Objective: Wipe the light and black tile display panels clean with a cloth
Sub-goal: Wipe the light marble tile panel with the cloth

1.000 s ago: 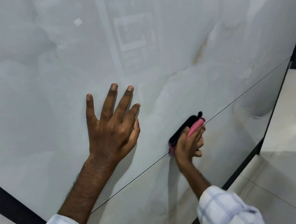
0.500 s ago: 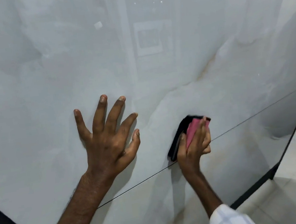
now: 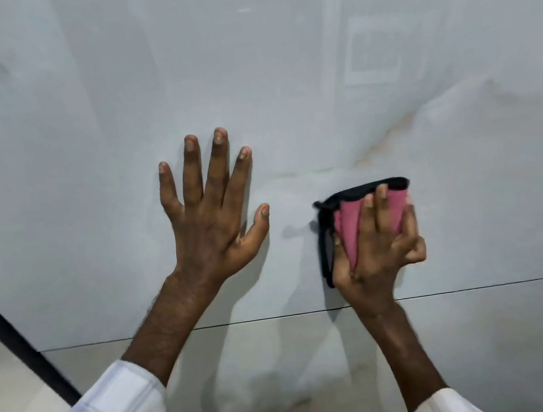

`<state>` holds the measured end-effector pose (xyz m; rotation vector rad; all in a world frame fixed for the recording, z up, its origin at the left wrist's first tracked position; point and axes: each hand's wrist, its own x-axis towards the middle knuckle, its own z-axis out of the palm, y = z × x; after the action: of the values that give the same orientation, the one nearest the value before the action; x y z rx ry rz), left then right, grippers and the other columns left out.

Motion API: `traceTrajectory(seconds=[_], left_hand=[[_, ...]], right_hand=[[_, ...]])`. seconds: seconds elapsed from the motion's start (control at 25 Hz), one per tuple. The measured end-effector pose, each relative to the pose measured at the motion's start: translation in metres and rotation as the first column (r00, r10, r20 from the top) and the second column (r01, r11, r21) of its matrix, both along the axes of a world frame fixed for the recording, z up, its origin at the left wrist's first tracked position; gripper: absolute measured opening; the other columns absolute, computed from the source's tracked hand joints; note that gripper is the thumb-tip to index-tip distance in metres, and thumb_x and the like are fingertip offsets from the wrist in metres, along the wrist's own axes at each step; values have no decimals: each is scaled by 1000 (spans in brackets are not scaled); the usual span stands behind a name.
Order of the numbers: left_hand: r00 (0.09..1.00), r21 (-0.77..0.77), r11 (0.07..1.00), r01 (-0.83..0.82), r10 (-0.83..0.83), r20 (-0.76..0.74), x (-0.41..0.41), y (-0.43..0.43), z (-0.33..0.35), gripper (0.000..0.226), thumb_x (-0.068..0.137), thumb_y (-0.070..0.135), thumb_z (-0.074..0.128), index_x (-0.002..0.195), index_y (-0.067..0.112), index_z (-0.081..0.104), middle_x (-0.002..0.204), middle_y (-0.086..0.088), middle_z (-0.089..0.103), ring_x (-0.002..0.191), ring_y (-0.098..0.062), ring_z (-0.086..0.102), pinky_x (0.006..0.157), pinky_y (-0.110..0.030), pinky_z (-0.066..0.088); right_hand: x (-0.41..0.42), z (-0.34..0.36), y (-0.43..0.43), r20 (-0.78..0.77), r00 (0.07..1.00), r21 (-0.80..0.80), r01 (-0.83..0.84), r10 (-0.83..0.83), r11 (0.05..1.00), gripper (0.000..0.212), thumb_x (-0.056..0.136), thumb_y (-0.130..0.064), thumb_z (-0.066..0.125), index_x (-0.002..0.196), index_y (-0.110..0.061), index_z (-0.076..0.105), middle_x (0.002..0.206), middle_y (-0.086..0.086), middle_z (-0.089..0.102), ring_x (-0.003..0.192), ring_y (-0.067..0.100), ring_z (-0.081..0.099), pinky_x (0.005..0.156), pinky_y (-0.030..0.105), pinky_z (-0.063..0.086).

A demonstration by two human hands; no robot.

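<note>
A glossy light marble tile panel (image 3: 279,66) fills the view, with a thin horizontal joint (image 3: 261,320) across its lower part. My left hand (image 3: 211,220) lies flat on the panel above the joint, fingers spread and straight. To its right, my right hand (image 3: 377,247) grips a folded pink cloth with black edging (image 3: 349,226) and presses it against the panel just above the joint. My fingers cover much of the cloth. No black panel shows.
A black frame bar (image 3: 15,340) slants along the panel's lower left edge, with pale floor (image 3: 1,397) beyond it. Faint brown veining (image 3: 388,136) and reflections of the room mark the panel surface.
The view has swung, so the joint now runs level. My right hand and cloth have moved up off the joint onto the upper tile. My left hand stays flat on the panel.
</note>
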<state>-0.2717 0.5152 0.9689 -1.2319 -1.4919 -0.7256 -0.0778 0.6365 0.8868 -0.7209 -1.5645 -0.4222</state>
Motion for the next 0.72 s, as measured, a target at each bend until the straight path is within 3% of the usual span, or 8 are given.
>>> traceTrajectory(seconds=[0.08,0.16,0.24,0.32,0.44,0.52,0.6,0.72], left_hand=[[1000,-42,999,-19,19,4,0,-2,-5,73,100,45,52,161,11,30,167,-23,28,154,-49,17,122,-68,7],[1000,-61,998,-25,25,1,1,-2,-3,75,101,45,53,162,11,27,168,-23,26,154,-49,16,122,-67,5],[1000,-61,998,5,-4,19,3,-3,0,75,100,44,56,162,12,29,169,-21,24,156,-47,14,123,-65,4],[998,-42,998,48,-47,30,3,-7,4,72,98,41,60,160,14,37,169,-19,25,157,-43,16,123,-61,7],[995,46,994,94,-96,31,3,-14,27,60,97,38,59,153,16,50,167,-17,31,155,-34,24,117,-60,21],[994,80,991,104,-105,7,0,-16,52,62,98,40,56,154,15,48,167,-18,31,154,-33,25,115,-61,26],[997,57,996,74,-73,-20,-8,-15,69,67,98,42,56,157,15,43,169,-17,27,155,-32,23,116,-60,26],[998,19,1000,23,-22,-62,-17,-13,66,71,99,42,56,161,13,36,170,-16,26,158,-34,19,120,-59,21]], right_hand=[[-1,-31,-7,315,940,77,-160,128,984,75,84,-14,51,157,-14,36,164,7,34,146,47,33,97,52,34],[12,-48,-3,515,827,80,-310,227,947,70,86,-10,51,155,-16,43,163,4,39,146,45,38,102,62,42],[28,-21,6,480,836,108,-358,267,927,62,86,-10,51,148,-16,53,157,11,46,147,41,39,111,62,37],[38,35,15,285,935,160,-264,211,951,62,80,-8,56,142,-9,58,154,14,48,149,38,34,116,52,27],[37,103,27,-4,1000,135,-20,21,991,72,77,-13,73,147,-15,54,160,2,43,146,37,38,95,50,28],[24,93,19,49,998,166,16,-24,986,78,78,-14,68,152,-17,45,163,1,37,147,39,33,90,49,28],[12,55,5,273,962,243,-74,5,967,81,76,-14,63,154,-21,42,163,0,36,151,37,29,89,48,28],[20,29,3,502,865,351,-192,-11,916,74,77,-16,68,148,-28,55,158,-6,46,149,29,37,92,52,31]])
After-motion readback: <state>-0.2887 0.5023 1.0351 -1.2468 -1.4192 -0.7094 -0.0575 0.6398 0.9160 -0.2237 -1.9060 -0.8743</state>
